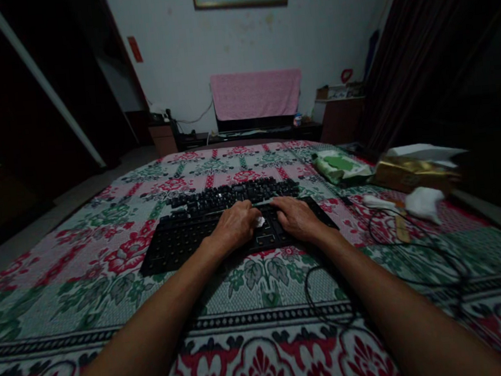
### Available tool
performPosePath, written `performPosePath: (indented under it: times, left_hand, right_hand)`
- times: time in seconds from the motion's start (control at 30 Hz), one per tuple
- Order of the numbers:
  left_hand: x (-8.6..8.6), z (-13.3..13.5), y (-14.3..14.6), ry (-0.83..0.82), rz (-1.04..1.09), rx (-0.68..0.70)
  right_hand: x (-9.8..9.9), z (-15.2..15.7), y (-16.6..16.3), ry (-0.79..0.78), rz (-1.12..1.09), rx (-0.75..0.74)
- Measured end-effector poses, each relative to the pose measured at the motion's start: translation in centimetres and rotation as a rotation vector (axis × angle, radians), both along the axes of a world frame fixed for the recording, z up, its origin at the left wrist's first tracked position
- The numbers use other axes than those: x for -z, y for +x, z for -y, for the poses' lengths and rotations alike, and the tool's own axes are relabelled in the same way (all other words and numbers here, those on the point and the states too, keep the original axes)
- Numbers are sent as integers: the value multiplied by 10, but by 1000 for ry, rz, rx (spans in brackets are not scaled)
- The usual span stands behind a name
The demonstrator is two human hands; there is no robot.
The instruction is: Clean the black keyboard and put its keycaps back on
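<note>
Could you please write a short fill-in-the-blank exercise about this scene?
1. The left hand holds a small wad coloured ____.
2. Seen from the camera, loose black keycaps lie on the ____ side of the keyboard.
3. The gold box lies to the ____ of the keyboard.
4. The towel in the background is coloured ____.

Missing words: white; far; right; pink.

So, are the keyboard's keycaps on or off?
Off, where visible: the black keyboard shows rows of bare key positions, and loose keycaps lie spread along its far side. Covered parts: cannot tell.
</note>
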State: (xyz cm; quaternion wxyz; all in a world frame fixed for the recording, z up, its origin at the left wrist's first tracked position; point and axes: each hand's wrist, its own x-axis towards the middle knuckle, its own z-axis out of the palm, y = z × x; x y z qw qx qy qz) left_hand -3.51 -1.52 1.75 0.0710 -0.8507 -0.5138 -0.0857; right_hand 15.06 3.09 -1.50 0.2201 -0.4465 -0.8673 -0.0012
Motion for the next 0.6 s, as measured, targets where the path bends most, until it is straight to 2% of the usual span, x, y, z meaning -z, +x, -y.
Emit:
performPosePath:
  times: [0.2, 0.43, 0.6]
  left_hand:
    - [-3, 7, 8, -12, -45, 120]
    - [-8, 7, 0, -67, -42, 212]
    - [-7, 5, -3, -61, -25, 205]
  right_hand:
    - [2, -1, 0, -5, 2, 13]
    - [2, 0, 0, 4, 3, 18]
    - [1, -1, 1, -16, 4, 10]
